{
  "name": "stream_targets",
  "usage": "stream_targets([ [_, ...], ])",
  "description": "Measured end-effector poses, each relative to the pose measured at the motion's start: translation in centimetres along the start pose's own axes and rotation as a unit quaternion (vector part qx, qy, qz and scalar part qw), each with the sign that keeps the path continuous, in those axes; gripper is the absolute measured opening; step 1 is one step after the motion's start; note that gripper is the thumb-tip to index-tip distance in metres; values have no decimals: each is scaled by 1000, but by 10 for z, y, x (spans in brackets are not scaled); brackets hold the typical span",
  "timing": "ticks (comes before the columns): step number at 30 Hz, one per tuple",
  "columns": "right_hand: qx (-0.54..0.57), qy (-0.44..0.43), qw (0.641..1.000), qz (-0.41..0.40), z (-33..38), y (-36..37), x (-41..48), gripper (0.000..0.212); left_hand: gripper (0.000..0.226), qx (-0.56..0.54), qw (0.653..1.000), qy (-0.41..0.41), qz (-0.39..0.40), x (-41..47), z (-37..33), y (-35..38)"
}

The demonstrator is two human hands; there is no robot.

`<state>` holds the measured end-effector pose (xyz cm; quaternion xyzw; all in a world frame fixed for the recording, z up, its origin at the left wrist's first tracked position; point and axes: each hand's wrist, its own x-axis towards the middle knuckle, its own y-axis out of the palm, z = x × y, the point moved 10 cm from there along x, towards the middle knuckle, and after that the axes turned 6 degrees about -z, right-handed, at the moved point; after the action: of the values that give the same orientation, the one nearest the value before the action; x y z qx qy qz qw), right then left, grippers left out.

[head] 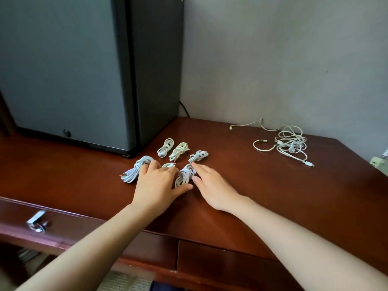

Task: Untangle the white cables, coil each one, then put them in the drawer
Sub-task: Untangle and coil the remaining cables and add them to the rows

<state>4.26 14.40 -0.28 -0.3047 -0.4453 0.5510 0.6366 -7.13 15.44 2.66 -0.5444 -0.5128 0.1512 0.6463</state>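
Observation:
Several coiled white cables lie on the brown desk (262,185) by the fridge's corner. Three coils sit at the back: one (165,147), one (178,151) and one (198,156). My left hand (156,184) lies spread over the front ones, fingers on a long coil (135,170) and covering most of a small coil (168,165). Its thumb touches the near end of another coil (184,175). My right hand (212,183) rests with straight fingers against that coil's right side. A tangle of loose white cables (290,143) lies at the back right. A drawer front with a metal handle (36,221) is at lower left.
A grey mini fridge (84,70) stands on the desk at the back left, a black cord behind it. The wall closes the back. Another drawer front (220,263) is under the desk edge. A white object (378,161) sits at the far right edge.

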Motion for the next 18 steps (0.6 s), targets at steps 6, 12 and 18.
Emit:
stream_targets([
  [6, 8, -16, 1000, -5, -7, -13, -3, 49, 80, 46, 995, 42, -83, 15, -24, -21],
  [12, 10, -55, 998, -11, -21, -51, -12, 47, 58, 43, 998, 29, -22, 40, -68, -21],
  [18, -30, -24, 999, -37, -85, -92, -27, 45, 39, -78, 997, 1, -26, 65, -122, 3],
])
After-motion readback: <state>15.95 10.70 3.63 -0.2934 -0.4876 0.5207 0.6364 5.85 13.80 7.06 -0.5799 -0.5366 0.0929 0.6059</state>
